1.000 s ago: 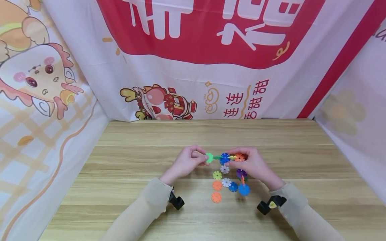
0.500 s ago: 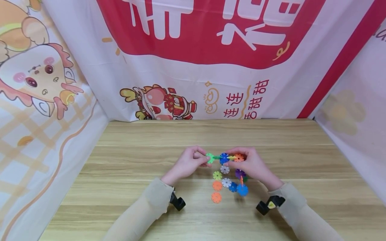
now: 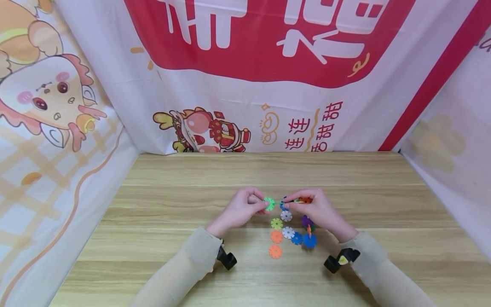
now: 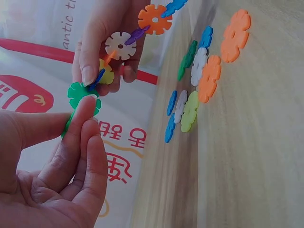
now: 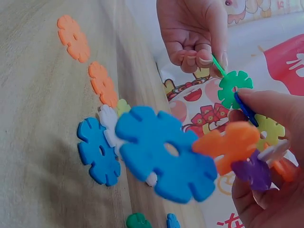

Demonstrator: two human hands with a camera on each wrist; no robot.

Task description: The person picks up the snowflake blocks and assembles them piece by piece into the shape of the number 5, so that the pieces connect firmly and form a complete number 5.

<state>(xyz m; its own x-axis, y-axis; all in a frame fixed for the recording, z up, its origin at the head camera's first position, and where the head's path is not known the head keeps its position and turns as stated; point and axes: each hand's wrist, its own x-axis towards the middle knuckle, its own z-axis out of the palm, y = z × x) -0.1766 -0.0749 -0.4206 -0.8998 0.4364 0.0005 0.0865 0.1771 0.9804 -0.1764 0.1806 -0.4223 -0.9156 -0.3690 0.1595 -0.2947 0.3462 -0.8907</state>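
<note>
We've got both hands on one raised chain (image 4: 113,43) of notched discs. Left hand (image 3: 241,211): thumb and fingers pinch the green end disc (image 3: 270,204), at its 3 o'clock. Right hand (image 3: 320,209): thumb and finger clamp the dark blue disc (image 5: 247,110), at the hand's 9 o'clock from the head. Hands apart, facing each other, chain bridging the gap.

Between them we see a second green disc (image 5: 241,81), flat to the right wrist camera; the end disc meets it edge-on. Can't tell if those two are slotted together. Past the dark blue disc, the chain runs yellow, orange, white, purple, orange under and around the right hand. Its blue tail disc (image 3: 310,241) is at that hand's 7 o'clock.

Loose discs lie on the table (image 3: 184,204), below the hands in the head view. From the left hand we get a yellow disc (image 3: 276,223) at 4 o'clock and an orange pair (image 3: 275,251) at 4 to 5, near it. From the right hand: one white disc (image 3: 286,216) at 9 o'clock, another white (image 3: 288,233) at 8, a loose blue disc (image 3: 297,238) between 7 and 8.
</note>
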